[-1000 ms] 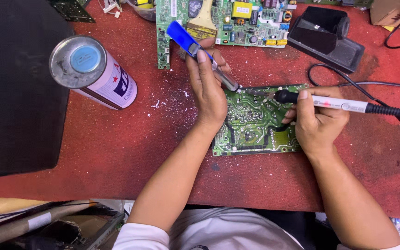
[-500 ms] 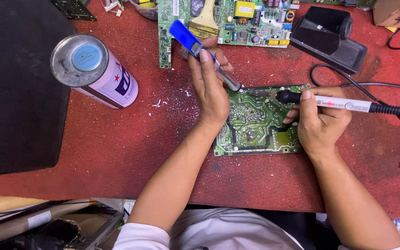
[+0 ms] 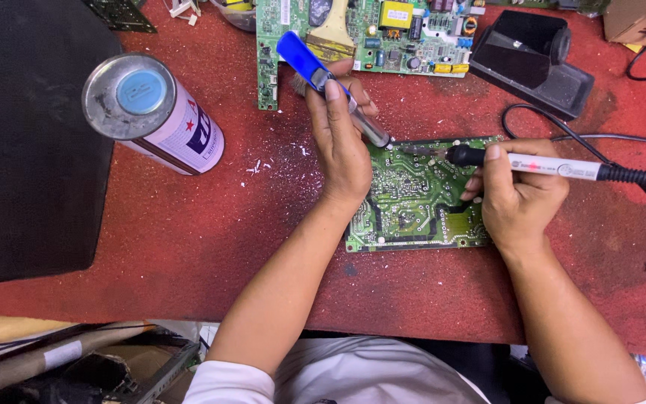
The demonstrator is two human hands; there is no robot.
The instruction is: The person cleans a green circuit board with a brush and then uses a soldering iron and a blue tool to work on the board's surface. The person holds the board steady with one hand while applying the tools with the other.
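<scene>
— Head view: any change on the green circuit board (image 3: 413, 198) lying on the red mat (image 3: 188, 224)?
— Barely. Left hand (image 3: 342, 142) still clasps the blue-handled desoldering pump (image 3: 330, 82); right hand (image 3: 517, 191) still clasps the white soldering iron (image 3: 555, 166), both tips staying at the board's top edge.

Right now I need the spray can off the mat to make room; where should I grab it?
Grip the white cylindrical spray can around its smooth body, below the silver rim and pale blue cap. It stands upright on the red work mat, so a sideways wrap fits its round wall. Probably come from its right, the open mat side: a black panel stands close on its left.
</scene>
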